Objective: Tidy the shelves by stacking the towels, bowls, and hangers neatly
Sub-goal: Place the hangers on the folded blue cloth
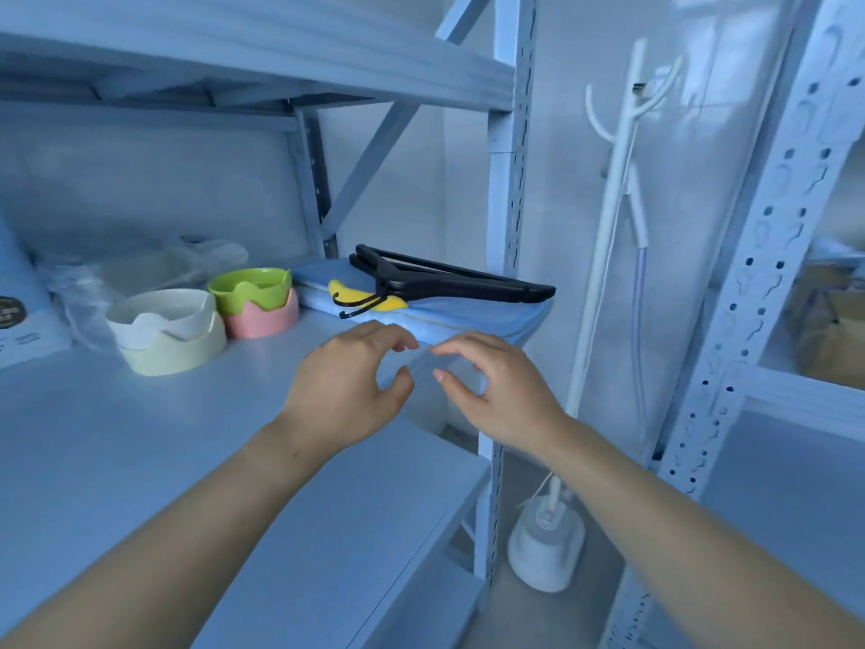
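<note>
Fingers (388, 334) of the left hand (346, 386) are loosely curled, thumb held apart, nothing gripped. Fingers (463, 344) of the right hand (501, 391) are held the same way: a half-open claw, nothing in it. Palms are turned down and thumbs face each other across a small gap. That is read as a two-handed pre-grasp, not a carry.

Just beyond the fingertips lies the front edge of the folded blue towels (468, 316). Contact cannot be confirmed; the right fingertips only overlap that edge in view. The towels are laid flat in layers at the right end of the shelf board (140, 437), and the near right corner appears to overhang it.

On top of the towels, beyond both sets of fingers, black hangers (458, 281) are bundled together, hooks pointed left. A yellow patch (395, 303) is seen under the hooks; towel print or separate item cannot be told.

Left of the left fingers, a green bowl (248, 288) is nested in a pink bowl (262, 316). Further left, a white bowl (159, 316) is nested in a pale yellow bowl (178, 348).

Likely step: the towel stack is to be squared or shifted inward. The hangers would ride along, so the stack should be kept level or they may slide off.
</note>
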Tool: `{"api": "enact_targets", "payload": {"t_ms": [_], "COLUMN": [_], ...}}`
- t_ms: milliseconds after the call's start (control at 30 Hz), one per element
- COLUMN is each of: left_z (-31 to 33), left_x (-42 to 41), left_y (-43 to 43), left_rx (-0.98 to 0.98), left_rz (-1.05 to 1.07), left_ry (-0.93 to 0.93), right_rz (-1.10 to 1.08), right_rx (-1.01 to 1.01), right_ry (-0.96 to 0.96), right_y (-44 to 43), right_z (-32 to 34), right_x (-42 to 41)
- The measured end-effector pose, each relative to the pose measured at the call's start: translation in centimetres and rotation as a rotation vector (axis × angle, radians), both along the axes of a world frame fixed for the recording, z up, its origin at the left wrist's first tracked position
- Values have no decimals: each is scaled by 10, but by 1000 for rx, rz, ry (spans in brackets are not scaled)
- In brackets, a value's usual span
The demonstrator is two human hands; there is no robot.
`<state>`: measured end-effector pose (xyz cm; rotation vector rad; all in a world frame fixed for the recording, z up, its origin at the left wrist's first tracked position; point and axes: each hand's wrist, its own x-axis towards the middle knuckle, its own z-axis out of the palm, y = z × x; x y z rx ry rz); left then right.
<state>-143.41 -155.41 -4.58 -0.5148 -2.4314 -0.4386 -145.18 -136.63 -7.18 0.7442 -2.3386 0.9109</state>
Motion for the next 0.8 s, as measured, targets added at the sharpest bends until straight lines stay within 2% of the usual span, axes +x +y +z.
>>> {"api": "enact_targets", "payload": {"t_ms": [300, 467, 800], "left_z": [9, 23, 9], "left_x": [-113, -179, -237], "left_y": [62, 79, 108], "left_rx": [45, 19, -197], "left_rz": [-69, -6, 125], "left_ry": [52, 58, -166], "right_rz": [-33, -47, 60], "right_rx": [55, 131, 418], "right_ry": [36, 34, -83], "right_y": [65, 87, 116], "right_z": [22, 40, 27], "right_x": [-104, -175, -248]}}
